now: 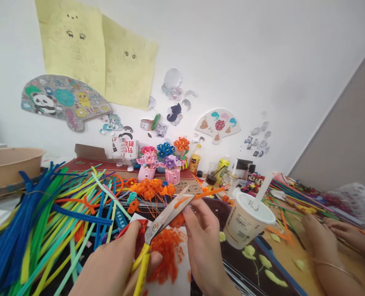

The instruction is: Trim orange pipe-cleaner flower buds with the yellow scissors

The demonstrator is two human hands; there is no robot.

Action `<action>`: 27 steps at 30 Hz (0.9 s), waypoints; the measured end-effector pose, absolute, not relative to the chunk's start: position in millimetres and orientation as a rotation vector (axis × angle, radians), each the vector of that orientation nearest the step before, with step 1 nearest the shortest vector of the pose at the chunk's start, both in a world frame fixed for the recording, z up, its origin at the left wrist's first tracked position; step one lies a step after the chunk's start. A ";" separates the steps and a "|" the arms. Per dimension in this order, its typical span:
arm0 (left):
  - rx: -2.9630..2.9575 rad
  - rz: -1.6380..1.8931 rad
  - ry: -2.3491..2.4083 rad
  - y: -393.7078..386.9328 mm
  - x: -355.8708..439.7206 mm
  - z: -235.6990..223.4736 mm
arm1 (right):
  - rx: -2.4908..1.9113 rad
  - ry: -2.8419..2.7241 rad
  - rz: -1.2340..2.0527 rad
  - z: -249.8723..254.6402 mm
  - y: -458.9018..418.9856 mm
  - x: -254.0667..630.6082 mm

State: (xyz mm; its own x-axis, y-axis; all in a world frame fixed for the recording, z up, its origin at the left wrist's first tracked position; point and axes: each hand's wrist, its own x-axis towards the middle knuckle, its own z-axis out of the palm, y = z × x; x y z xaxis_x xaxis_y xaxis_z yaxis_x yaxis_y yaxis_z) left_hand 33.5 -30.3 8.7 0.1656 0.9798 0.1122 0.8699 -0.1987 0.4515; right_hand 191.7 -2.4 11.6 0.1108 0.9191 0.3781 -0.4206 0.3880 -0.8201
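The person's left hand (117, 253) is wrapped around a pair of scissors (167, 216) at its yellow handles, the blades pointing up and away to the right. The right hand (202, 230), just beside the blades, has thumb and fingers pinched together on an orange pipe cleaner (211, 192), which runs across near the blade tips; whether it sits between the blades, I cannot tell.

Directly below the grip, orange fluff (165, 257) lies heaped on a sheet of white paper (184, 281). To the left of the grip spreads a big pile of pipe cleaners (77, 226) in green, yellow and turquoise, with a blue bundle (12, 238) at its outer side. Just beyond the hands is a cluster of orange flowers (151, 189) on thin stems; farther back stand two pink flowerpots (172, 176). Right of the grip are a lidded cup (250, 220) with a straw and pale yellow petals (265, 261). Well to the right, another person's hands (319, 238) rest near the table.
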 end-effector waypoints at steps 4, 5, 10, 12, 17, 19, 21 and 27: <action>2.141 0.523 1.758 -29.9 35.7 13.9 | -0.622 -1.047 1.044 11.6 -1.9 192.3; 2.134 0.521 1.754 -30.1 36.3 15.1 | -0.622 -1.054 1.037 11.7 -1.7 192.5; 2.120 0.573 1.740 -28.8 35.5 12.5 | -0.639 -1.080 1.003 12.7 -1.1 192.8; 2.124 0.600 1.734 -27.8 34.5 10.1 | -0.643 -1.086 0.994 13.4 -1.0 193.0; 2.164 0.667 1.719 -28.2 35.0 7.8 | -0.649 -1.092 0.975 14.8 -1.3 194.1; 2.179 0.700 1.748 -29.4 34.8 6.7 | -0.650 -1.086 0.976 14.7 -1.5 194.2; 2.180 0.701 1.755 -30.9 33.8 5.3 | -0.651 -1.080 0.980 14.6 -1.7 194.0; 2.170 0.744 1.737 -31.5 32.9 3.0 | -0.652 -1.066 1.006 15.0 -2.2 192.2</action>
